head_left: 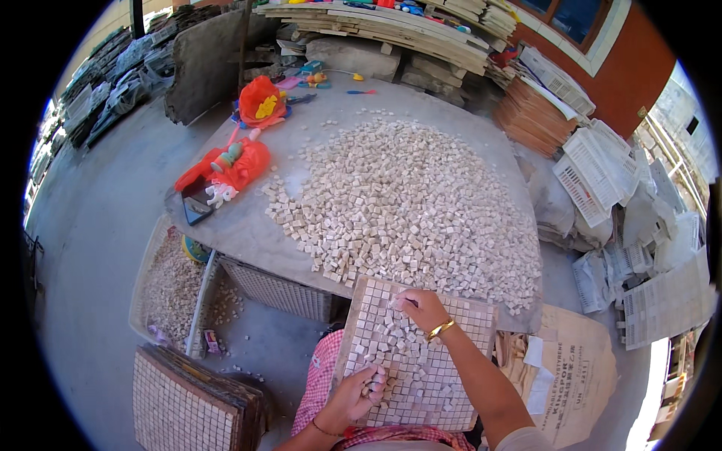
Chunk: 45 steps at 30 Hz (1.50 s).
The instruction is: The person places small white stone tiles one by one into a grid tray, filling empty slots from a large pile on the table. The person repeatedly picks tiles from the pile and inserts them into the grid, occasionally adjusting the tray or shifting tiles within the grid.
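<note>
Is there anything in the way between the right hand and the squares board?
Nothing visible blocks the right hand: it is at the far part of the gridded board. Loose tiles do lie on top of the grid, mostly around the middle, hiding some of the squares there.

Bright daylight, white glare lower right, edges curved, corners black

Left hand (353, 398), 6 o'clock: curled grip partly hides its tile pieces (372, 382), count unclear. Right hand (423, 310), 5 o'clock: fingertip contents too small to ID. Right forearm (481, 372) blocks part of tile board (353, 323). Window (565, 19), 1–2 o'clock, cut by top edge. Dark object (34, 263), 9 o'clock: unreadable.
</note>
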Each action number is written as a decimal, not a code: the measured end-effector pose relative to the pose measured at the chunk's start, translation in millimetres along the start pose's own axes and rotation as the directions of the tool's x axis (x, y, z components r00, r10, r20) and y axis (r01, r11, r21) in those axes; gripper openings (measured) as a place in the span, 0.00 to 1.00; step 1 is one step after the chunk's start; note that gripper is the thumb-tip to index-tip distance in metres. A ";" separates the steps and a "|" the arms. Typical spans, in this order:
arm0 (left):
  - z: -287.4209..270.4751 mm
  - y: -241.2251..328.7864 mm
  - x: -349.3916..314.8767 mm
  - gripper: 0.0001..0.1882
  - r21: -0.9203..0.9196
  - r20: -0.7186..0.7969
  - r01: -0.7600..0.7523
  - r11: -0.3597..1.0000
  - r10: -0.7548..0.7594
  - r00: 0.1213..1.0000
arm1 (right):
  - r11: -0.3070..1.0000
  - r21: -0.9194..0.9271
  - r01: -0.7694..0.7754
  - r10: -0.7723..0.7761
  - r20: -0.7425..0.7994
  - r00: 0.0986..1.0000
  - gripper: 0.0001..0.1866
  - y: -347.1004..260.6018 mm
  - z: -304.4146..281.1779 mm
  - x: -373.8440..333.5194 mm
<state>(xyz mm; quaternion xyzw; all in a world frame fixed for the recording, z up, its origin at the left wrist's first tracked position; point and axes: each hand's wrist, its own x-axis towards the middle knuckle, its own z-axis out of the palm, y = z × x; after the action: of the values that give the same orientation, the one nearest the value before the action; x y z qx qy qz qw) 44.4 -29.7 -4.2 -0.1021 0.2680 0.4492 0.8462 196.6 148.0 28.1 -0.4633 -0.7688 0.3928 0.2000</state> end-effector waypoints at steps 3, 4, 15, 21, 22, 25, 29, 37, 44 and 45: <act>-4.4 -3.5 1.9 0.09 -0.012 0.045 0.003 1.000 -0.002 0.999 | 0.992 0.048 -0.121 0.121 -0.011 0.993 0.09 3.8 0.3 5.0; -4.9 -3.7 2.4 0.09 -0.024 0.072 0.006 1.000 -0.005 0.997 | 0.991 0.020 -0.132 0.132 -0.013 0.991 0.10 5.1 0.5 7.0; 0.3 2.5 -3.5 0.09 -0.036 0.031 0.007 0.999 -0.005 1.000 | 0.909 -0.396 -0.129 0.100 -0.093 0.991 0.06 -9.2 27.8 15.9; 0.0 1.7 -1.5 0.10 -0.010 0.075 -0.021 1.000 0.022 0.997 | 0.863 -0.500 -0.070 -0.016 -0.166 0.986 0.05 -3.3 39.0 13.5; -0.2 1.1 -1.8 0.10 -0.004 0.087 -0.032 0.999 0.032 0.996 | 0.860 -0.507 -0.052 -0.034 -0.159 0.987 0.05 -2.4 39.5 13.4; -2.3 1.6 -0.5 0.10 -0.018 0.132 -0.016 1.000 0.019 0.991 | 0.897 -0.442 0.005 -0.058 -0.105 0.993 0.04 7.4 21.4 16.5; 17.1 8.4 -5.6 0.11 0.074 -0.027 -0.135 0.988 0.137 0.990 | 0.889 -0.438 0.137 -0.169 -0.036 0.985 0.05 6.8 13.3 6.4; 3.4 20.7 14.2 0.11 -0.039 0.132 -0.132 0.990 0.136 0.982 | 0.860 -0.476 0.187 -0.260 -0.091 0.961 0.10 0.2 23.7 -4.5; 26.5 16.7 11.7 0.12 0.108 -0.114 -0.209 0.972 0.221 0.969 | 0.944 -0.261 0.200 -0.225 -0.070 0.972 0.09 -21.3 15.4 -29.8; 35.1 16.2 9.2 0.12 0.100 -0.126 -0.207 0.973 0.219 0.968 | 0.966 -0.177 0.187 -0.182 0.046 0.982 0.09 -30.0 9.8 -39.3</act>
<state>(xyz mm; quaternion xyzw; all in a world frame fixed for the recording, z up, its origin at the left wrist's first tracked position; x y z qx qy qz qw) 48.0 0.6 21.2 -0.0664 0.3536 0.5176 0.7763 192.6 101.9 47.9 -0.4003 -0.8437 0.3081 0.1816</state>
